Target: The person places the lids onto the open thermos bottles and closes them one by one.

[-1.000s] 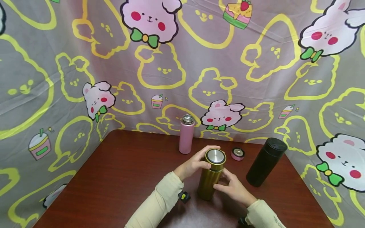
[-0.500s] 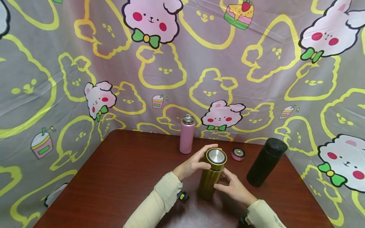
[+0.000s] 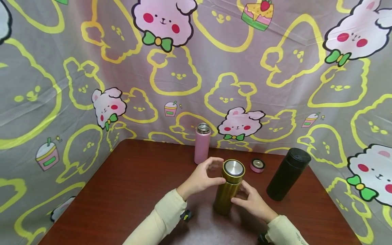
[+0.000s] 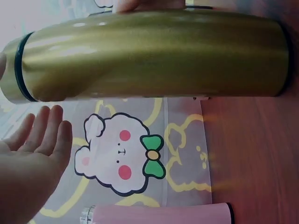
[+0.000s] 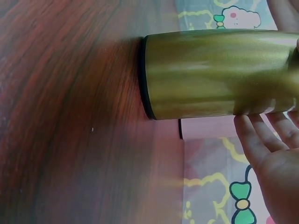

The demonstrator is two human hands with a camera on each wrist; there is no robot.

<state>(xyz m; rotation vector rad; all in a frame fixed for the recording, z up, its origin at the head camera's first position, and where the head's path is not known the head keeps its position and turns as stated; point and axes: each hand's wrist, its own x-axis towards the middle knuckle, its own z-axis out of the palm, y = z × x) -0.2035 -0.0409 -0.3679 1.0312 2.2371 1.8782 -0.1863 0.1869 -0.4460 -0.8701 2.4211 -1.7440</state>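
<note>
Loosely spread, the left grip (image 3: pixel 200 178) flanks the satiny gold cylindrical flask (image 3: pixel 226 196) the right grip (image 3: pixel 253 203) clasps.

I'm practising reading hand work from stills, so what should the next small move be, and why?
Probably the left hand should close round the lid of the gold flask and try a turn: the lid is on, the left fingers are loosely spread beside it, and the right hand holds the body.
</note>
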